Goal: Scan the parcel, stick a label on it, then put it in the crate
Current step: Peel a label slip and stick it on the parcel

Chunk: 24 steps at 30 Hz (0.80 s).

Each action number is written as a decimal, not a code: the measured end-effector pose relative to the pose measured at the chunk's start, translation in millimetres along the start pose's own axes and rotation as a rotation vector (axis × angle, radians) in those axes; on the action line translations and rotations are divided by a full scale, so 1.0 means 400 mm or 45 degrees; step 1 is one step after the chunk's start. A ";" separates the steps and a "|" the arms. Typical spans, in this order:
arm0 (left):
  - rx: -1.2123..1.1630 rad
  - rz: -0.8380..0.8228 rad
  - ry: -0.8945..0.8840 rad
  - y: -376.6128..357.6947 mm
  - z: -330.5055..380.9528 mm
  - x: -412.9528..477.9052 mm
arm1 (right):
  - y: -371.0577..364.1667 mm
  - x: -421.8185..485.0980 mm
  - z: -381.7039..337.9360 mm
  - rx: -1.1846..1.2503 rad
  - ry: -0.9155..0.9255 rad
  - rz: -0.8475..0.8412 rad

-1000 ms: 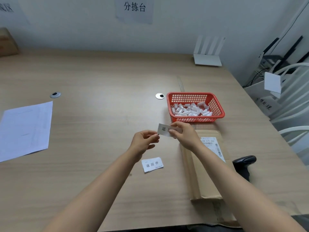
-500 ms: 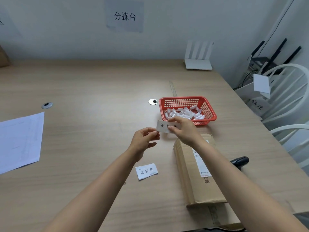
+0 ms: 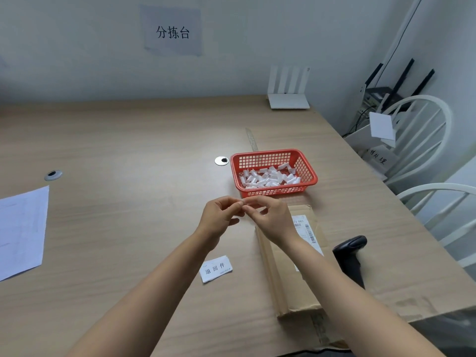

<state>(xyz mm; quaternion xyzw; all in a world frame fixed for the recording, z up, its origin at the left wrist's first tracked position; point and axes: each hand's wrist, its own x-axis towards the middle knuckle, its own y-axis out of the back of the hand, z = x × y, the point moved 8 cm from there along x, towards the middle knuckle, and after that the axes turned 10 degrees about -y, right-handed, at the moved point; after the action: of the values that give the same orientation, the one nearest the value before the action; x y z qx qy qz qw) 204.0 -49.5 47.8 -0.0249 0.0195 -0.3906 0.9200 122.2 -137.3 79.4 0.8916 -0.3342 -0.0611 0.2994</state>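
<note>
A brown cardboard parcel (image 3: pixel 291 276) lies flat on the table under my right forearm, with a white barcode sticker (image 3: pixel 306 229) on top. My left hand (image 3: pixel 221 217) and my right hand (image 3: pixel 270 217) meet above the table just left of the parcel's far end. Both pinch one small white label (image 3: pixel 243 203) by the fingertips; it is seen edge-on and mostly hidden. A second printed label (image 3: pixel 215 268) lies on the table below my left wrist. A black handheld scanner (image 3: pixel 350 256) rests right of the parcel.
A red mesh basket (image 3: pixel 307 168) holding several small white pieces stands beyond my hands. White paper sheets (image 3: pixel 20 230) lie at the left edge. A white router (image 3: pixel 288 99) stands at the back. White chairs (image 3: pixel 422 140) crowd the table's right side.
The label in my right hand has turned from face-up to edge-on. My left hand has closed in and now pinches it too, fingertips touching. The camera tilted down slightly.
</note>
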 end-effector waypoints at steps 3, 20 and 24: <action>0.105 -0.052 -0.057 -0.020 0.013 0.004 | 0.013 0.000 0.027 0.193 -0.114 -0.038; 0.120 0.133 0.046 -0.136 -0.034 0.122 | 0.251 0.066 0.231 0.877 -0.683 0.401; 0.073 0.294 0.113 -0.145 -0.063 0.185 | 0.360 0.095 0.303 1.102 -0.760 0.683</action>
<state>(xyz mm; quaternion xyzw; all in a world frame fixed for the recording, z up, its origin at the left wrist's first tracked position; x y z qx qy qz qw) 212.3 -143.7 25.0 0.0212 0.0516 -0.2831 0.9575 33.5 -307.3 66.9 0.7613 -0.6123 -0.0895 -0.1936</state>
